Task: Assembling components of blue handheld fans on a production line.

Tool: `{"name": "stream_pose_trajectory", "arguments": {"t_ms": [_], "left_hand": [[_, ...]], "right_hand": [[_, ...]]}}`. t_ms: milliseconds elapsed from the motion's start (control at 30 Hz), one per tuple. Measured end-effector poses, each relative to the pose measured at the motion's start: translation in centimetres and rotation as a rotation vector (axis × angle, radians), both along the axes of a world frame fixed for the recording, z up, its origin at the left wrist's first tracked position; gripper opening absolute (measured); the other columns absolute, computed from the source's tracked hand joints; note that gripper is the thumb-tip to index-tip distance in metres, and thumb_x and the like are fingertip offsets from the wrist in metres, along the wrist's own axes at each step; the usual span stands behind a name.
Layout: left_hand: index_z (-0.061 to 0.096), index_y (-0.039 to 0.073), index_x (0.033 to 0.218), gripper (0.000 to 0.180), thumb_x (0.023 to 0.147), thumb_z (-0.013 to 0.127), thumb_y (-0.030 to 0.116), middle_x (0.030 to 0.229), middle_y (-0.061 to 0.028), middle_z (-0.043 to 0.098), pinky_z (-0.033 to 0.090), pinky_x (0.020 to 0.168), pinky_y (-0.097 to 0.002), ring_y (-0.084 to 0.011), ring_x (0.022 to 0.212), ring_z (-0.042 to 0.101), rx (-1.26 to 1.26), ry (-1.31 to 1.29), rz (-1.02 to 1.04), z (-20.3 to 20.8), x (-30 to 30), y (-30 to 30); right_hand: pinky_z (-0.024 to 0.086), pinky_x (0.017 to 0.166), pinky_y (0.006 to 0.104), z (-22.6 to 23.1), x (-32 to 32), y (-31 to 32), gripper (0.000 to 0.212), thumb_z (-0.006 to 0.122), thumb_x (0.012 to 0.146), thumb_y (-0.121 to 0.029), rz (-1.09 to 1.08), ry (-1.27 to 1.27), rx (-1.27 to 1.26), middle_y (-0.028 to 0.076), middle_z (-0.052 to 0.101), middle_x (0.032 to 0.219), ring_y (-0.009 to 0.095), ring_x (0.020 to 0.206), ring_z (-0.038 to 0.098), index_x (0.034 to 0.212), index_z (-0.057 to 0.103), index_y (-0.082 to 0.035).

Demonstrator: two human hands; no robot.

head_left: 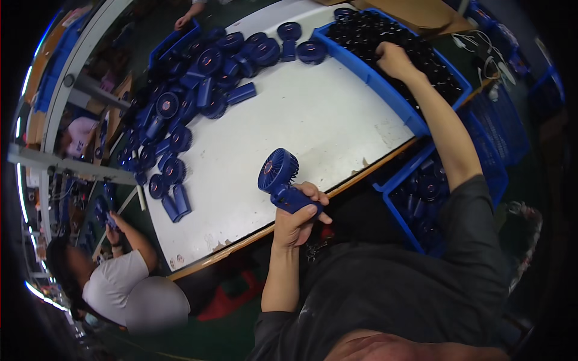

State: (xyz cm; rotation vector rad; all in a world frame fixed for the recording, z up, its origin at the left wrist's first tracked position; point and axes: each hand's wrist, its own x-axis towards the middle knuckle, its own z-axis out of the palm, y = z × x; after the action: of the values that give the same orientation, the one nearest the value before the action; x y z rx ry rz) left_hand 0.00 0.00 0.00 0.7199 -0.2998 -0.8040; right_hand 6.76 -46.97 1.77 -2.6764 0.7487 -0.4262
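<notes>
My left hand [298, 219] is closed round the handle of a dark blue handheld fan [279, 171], held above the near edge of the white table. The fan's round head points up and to the left. At the far right my right hand [394, 60] reaches into a blue bin [367, 75] full of small black parts [424, 63]. Its fingers are down among the parts, and whether they grip one is hidden.
Many blue handheld fans [208, 63] lie heaped across the table's [241, 132] far left. A blue crate [400, 177] of fans stands below the right edge. At left, a person [129, 277] in white holds a fan. Another person's hand [182, 22] shows at the back.
</notes>
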Motion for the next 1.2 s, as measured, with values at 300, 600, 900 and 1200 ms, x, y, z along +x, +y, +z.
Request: {"name": "stream_pose_trajectory", "arguments": {"t_ms": [300,600,900,1200], "left_hand": [[0.057,0.0,0.114,0.029,0.088,0.068,0.005,0.101,-0.012,0.063,0.059,0.053,-0.027,-0.0191,0.084,0.066,0.231,0.089,0.245,1.4,1.1,-3.7],[0.055,-0.002,0.117,0.036,0.089,0.072,0.015,0.091,-0.0091,0.063,0.052,0.045,-0.0228,-0.0164,0.077,0.065,0.237,0.092,-0.035,1.9,1.1,0.3],[0.05,0.006,0.126,0.064,0.098,0.04,0.063,0.109,-0.014,0.062,0.061,0.064,-0.0344,-0.0247,0.092,0.067,0.081,0.251,0.02,1.7,-0.6,-0.9],[0.017,-0.007,0.152,0.089,0.088,0.068,0.026,0.156,-0.0323,0.018,0.022,0.119,-0.0448,-0.0462,0.145,0.02,0.635,-1.202,0.303,6.0,-1.0,-4.0]], "right_hand": [[0.055,0.079,0.03,1.9,-11.0,27.3,0.043,0.059,0.087,0.005,0.677,-0.351,1.02,0.01,0.061,0.104,0.016,0.089,0.065,0.129,0.058,-0.003],[0.055,0.077,0.0327,3.1,-10.7,27.9,0.027,0.069,0.085,0.0,0.898,-0.374,0.574,0.013,0.062,0.105,0.026,0.091,0.066,0.112,0.068,-0.002],[0.048,0.093,0.0427,2.8,-10.4,30.2,0.052,0.075,0.078,-0.017,0.919,-0.267,0.25,0.016,0.055,0.117,0.033,0.111,0.053,0.126,0.059,-0.006],[0.048,0.089,0.0366,-1.0,-15.1,32.2,0.059,0.079,0.077,-0.015,0.554,-0.528,0.839,0.014,0.059,0.111,0.026,0.099,0.06,0.127,0.051,0.002]]}}
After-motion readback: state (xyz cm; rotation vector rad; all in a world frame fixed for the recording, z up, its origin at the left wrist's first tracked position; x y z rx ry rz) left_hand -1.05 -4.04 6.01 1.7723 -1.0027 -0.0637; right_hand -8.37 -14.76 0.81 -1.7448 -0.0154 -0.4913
